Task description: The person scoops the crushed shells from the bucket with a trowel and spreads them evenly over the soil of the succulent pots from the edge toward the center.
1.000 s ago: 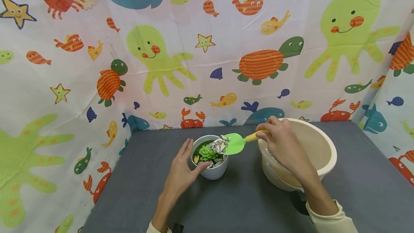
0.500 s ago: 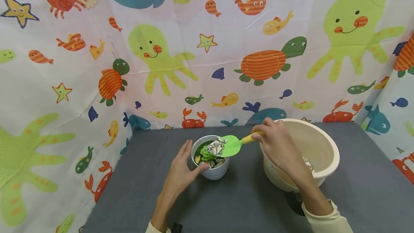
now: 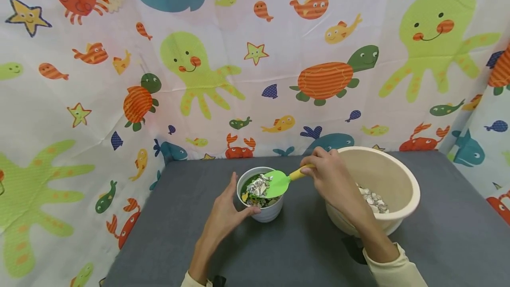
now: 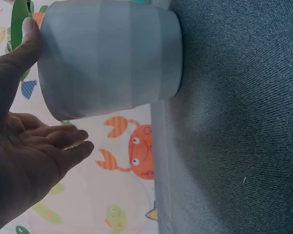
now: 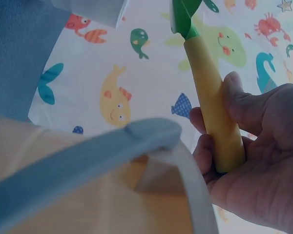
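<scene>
My right hand (image 3: 334, 180) grips the yellow handle of a small trowel (image 3: 277, 184) with a green blade. Pale stone chips (image 3: 258, 186) lie at the blade's tip, over the mouth of a white flowerpot (image 3: 268, 216). Green leaves and yellow bits show inside the pot, partly hidden by the chips and blade. My left hand (image 3: 227, 211) is at the pot's near left side, thumb at the rim. In the left wrist view its fingers (image 4: 68, 141) extend loosely beside the pot wall (image 4: 112, 58). The right wrist view shows fingers and thumb wrapped around the trowel handle (image 5: 212, 102).
A cream bucket (image 3: 412, 194) stands to the right, under my right forearm, with more stone chips (image 3: 373, 200) inside. Its grey carrying handle (image 5: 88, 163) crosses the right wrist view. Behind the grey-covered table (image 3: 303, 242) hangs a sea-animal curtain (image 3: 271, 30).
My right hand has moved left, bringing the trowel further over the pot and tipping its chips toward the plant. The left hand stays by the pot. More chips in the bucket now show.
</scene>
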A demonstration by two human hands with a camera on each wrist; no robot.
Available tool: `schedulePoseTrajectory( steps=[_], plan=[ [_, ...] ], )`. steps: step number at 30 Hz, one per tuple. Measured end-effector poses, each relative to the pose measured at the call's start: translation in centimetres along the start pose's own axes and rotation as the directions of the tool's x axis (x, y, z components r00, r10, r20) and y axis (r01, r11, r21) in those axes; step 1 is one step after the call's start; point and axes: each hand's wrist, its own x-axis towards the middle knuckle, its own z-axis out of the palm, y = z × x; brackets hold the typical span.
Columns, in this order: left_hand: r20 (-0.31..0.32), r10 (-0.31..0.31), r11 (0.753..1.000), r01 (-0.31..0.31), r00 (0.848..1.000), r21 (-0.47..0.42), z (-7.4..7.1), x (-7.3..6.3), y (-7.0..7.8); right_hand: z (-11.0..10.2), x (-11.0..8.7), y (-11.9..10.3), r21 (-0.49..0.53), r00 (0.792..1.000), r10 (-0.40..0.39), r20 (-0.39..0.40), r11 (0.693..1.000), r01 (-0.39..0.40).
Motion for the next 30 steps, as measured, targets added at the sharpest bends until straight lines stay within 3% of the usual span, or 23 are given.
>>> schedulePoseTrajectory(
  steps=[8,19,24,30],
  plan=[
    [-0.018,-0.034,0.999,0.034,0.999,-0.031,0.3,-0.3,0.1,1.0,0.2,-0.5,-0.027,1.000,0.009,0.016,1.000,-0.008],
    [-0.049,-0.060,0.998,0.058,0.997,-0.032,0.5,-0.8,0.4,2.4,0.1,-1.1,-0.134,0.995,-0.102,0.004,0.986,0.102],
    [-0.062,-0.076,0.997,0.074,0.995,-0.024,0.6,-0.9,0.6,2.8,0.0,-1.9,-0.225,0.990,-0.139,-0.018,0.966,0.131],
    [-0.092,-0.065,0.998,0.065,0.994,0.003,0.7,-0.9,0.8,3.4,-0.1,-3.0,-0.350,0.974,-0.220,-0.055,0.918,0.188]
  ],
)
